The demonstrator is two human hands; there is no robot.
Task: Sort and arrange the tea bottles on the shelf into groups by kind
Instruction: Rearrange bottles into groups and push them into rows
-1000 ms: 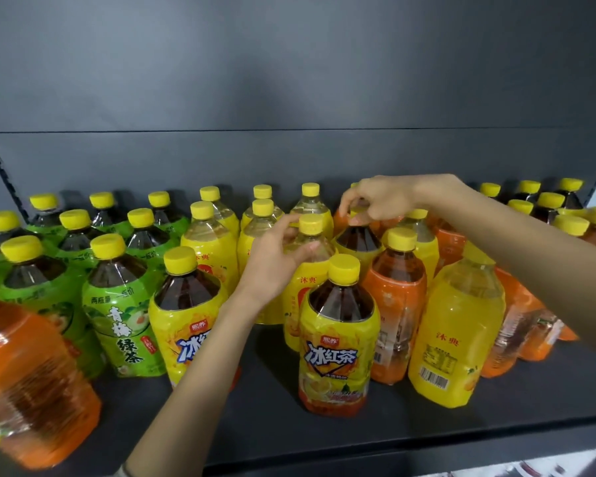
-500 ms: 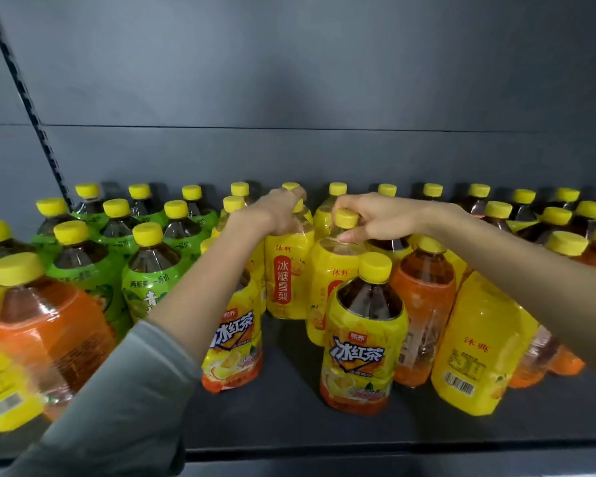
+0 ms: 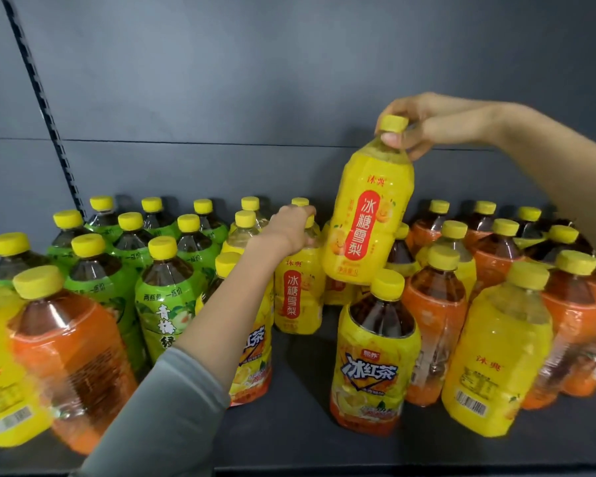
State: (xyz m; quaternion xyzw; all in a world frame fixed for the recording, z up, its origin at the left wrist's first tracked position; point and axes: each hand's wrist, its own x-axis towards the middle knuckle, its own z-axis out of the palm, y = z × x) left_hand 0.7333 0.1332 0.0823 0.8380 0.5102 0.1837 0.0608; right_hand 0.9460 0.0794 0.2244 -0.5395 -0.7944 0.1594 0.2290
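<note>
Right hand [image 3: 424, 127] is pinching the neck of a yellow pear-tea bottle [image 3: 369, 222] just below the cap, fingers curled round it. The bottle is hanging under the hand, slightly tilted, clear of the shelf [image 3: 307, 425] and above the standing rows.

Left hand [image 3: 289, 228] is reaching in, fingers wrapping the top of a second pear-tea bottle [image 3: 298, 297] standing upright on the shelf directly beneath the hand.

Green-label bottles [image 3: 162, 304] are standing to the left, orange-label bottles [image 3: 434, 325] to the right. A black-tea bottle [image 3: 375, 366] is standing in front, below the held one.
</note>
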